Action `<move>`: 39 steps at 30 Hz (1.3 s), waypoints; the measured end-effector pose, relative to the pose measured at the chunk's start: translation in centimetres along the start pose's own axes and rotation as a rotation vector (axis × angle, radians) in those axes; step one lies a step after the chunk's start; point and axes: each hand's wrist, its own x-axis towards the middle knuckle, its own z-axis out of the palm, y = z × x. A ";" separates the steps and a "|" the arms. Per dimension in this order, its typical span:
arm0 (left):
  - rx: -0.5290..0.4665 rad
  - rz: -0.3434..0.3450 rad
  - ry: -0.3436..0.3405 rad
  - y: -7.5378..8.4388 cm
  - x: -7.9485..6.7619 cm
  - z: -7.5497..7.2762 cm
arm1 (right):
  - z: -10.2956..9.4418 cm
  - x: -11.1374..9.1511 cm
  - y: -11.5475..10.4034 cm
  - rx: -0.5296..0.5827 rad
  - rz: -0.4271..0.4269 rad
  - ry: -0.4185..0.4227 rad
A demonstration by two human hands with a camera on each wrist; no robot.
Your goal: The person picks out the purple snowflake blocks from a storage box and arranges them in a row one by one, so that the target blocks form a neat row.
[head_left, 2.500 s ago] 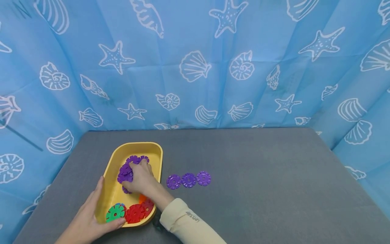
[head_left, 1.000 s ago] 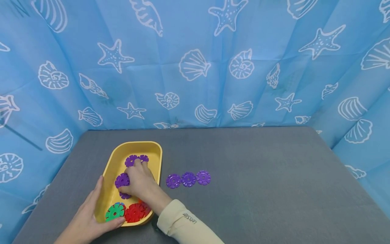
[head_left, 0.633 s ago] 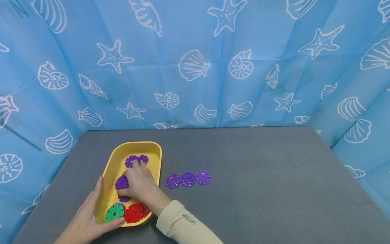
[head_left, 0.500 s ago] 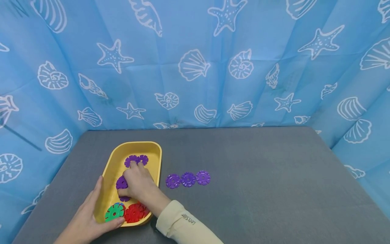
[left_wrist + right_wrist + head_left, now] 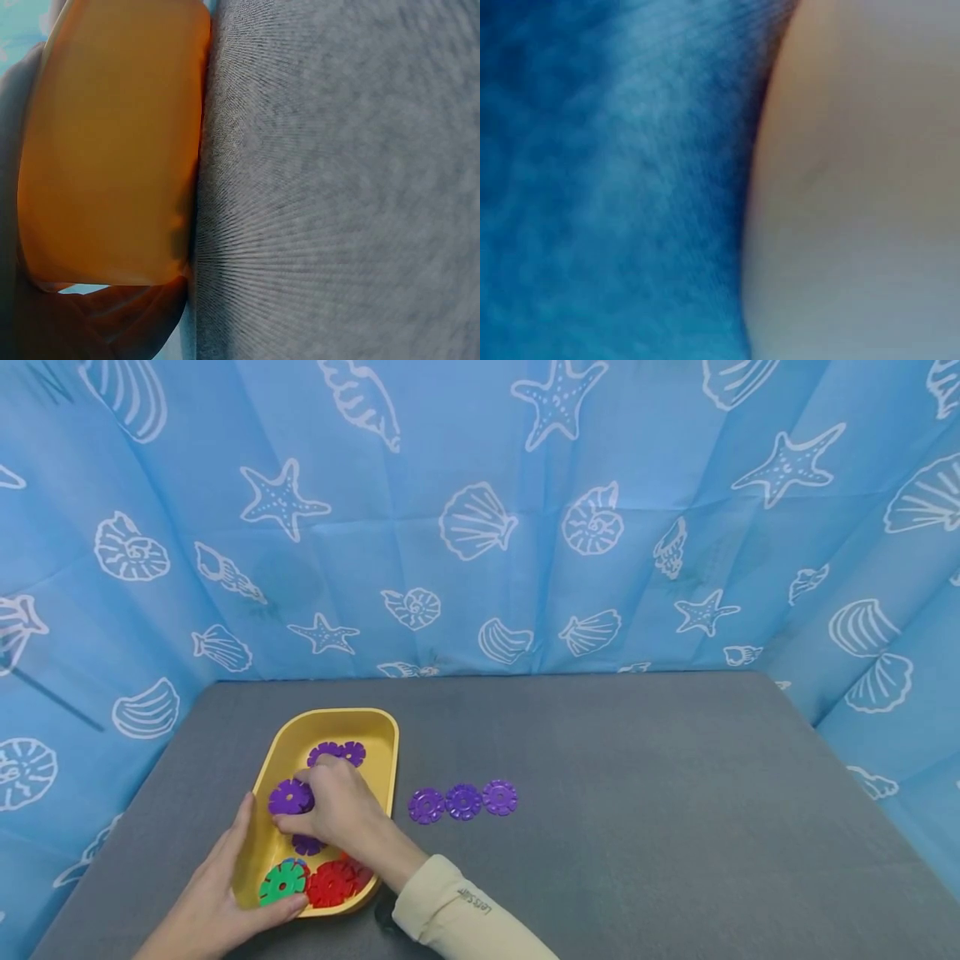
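Note:
In the head view my right hand (image 5: pixel 341 806) is inside the yellow tray (image 5: pixel 387 739), pinching a purple notched disc (image 5: pixel 281 798) between thumb and fingers. That disc is raised and tilted; part of another purple disc shows behind it. My left hand (image 5: pixel 210 897) holds the tray's near left corner, thumb at the front rim and fingers along the left wall. The left wrist view shows the tray's underside or outer wall as an orange surface (image 5: pixel 112 142). More purple discs (image 5: pixel 324 752) lie at the tray's far end, and one (image 5: pixel 306 845) lies under my right hand.
A green disc (image 5: pixel 273 888) and red discs (image 5: pixel 328 885) fill the tray's near end. Three purple discs (image 5: pixel 463 802) lie in a row on the grey table (image 5: pixel 660 827), right of the tray. A blue shell-patterned curtain (image 5: pixel 510 585) hangs behind. The right wrist view is blurred.
My right hand has gathered the purple discs nearer the tray's left wall, and now lifts one in a pinch. My left hand and the row of three discs have stayed put.

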 end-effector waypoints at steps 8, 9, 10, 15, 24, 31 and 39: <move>0.002 0.030 0.025 -0.1 -0.2 0.1 | -1.6 -0.9 0.0 0.090 -0.052 0.004; 0.001 0.037 0.032 -0.1 -0.2 0.1 | -1.9 -1.0 0.0 0.096 -0.060 0.000; 0.000 0.043 0.039 -0.1 -0.3 0.1 | -2.3 -1.2 0.1 0.098 -0.069 -0.002; -0.011 0.072 0.068 -0.1 -0.4 0.2 | -3.8 -1.8 0.8 0.130 -0.107 0.003; -0.007 0.031 0.037 0.1 -0.2 0.1 | -6.1 -3.7 2.9 0.142 -0.123 -0.012; -0.014 -0.004 0.013 0.2 -0.2 -0.1 | -7.9 -5.6 5.4 0.198 -0.108 -0.031; -0.029 -0.054 -0.029 0.4 0.1 -0.2 | -9.6 -8.1 8.1 0.209 -0.045 -0.010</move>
